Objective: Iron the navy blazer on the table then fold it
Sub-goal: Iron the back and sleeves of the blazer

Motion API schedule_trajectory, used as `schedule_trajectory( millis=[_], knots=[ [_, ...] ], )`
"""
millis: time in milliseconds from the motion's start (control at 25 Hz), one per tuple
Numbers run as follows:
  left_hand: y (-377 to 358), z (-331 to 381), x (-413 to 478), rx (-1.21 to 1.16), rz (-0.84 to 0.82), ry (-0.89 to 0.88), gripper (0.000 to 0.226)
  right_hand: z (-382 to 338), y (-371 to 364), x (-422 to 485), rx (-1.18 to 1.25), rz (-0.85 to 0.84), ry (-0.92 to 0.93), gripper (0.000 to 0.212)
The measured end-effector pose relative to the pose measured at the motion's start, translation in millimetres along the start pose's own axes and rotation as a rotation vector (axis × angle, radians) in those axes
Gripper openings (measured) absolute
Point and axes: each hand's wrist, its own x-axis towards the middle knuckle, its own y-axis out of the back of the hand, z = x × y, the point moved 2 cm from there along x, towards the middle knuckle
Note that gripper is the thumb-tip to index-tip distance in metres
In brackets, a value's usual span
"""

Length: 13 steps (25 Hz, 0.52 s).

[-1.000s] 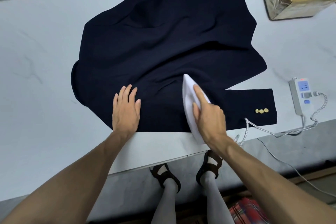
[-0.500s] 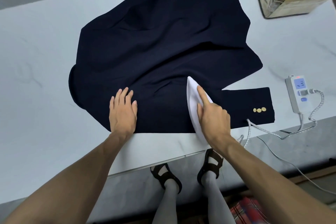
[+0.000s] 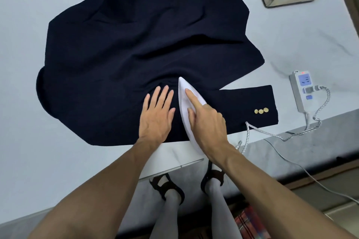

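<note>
**Navy blazer: handling properties and hold points**

Navy blazer [image 3: 136,48] lies spread across the white worktop [image 3: 29,122]. Its near edge sits close to the front of the worktop. One sleeve runs out to the right and ends in three gold buttons [image 3: 261,111].

**Hand state.** The left hand [image 3: 157,114] lies flat on the cloth with fingers straight and slightly spread, just beside the iron [image 3: 183,101]. The right hand [image 3: 207,124] is wrapped over the iron's top, with the index finger laid forward along it. The soleplate rests on the cloth.

**Material.** Soft folds gather ahead of the iron's tip and across the far half. The fabric therefore appears to be limp and of moderate weight. It is likely to creep on the smooth worktop unless pinned with a flat palm.

**Hold points.**
- For ironing, press beside the iron's path and do not pinch, since pinching would raise new creases.
- For folding, the shoulders and collar are probably the firmest places to grip. The body should drape from there.
- Avoid lifting by the cuff alone.

**Cautions.** Keep the soleplate off the buttons. The braided cord [image 3: 322,106] to the power strip [image 3: 302,91] passes just beside the sleeve and could snag it.
</note>
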Motion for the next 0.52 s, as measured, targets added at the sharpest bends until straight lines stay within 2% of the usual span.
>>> schedule_trajectory(
  millis=[120,280,440,520],
  knots=[
    [1.3,0.5,0.7,0.018,-0.008,-0.003,0.056,3.1,0.9,1.2,-0.044,-0.023,0.029,0.057],
    [1.8,-0.3,2.2,-0.012,-0.034,0.013,0.058,24.8,-0.6,-2.4,-0.232,0.010,0.080,0.075],
    [2.0,-0.3,2.7,-0.015,-0.042,0.010,0.059,37.3,7.9,-13.6,-0.091,-0.040,0.029,0.058],
    [0.8,-0.6,2.7,-0.015,-0.032,0.010,0.059,41.0,13.3,-12.1,-0.018,-0.003,-0.041,0.055]
  ],
)
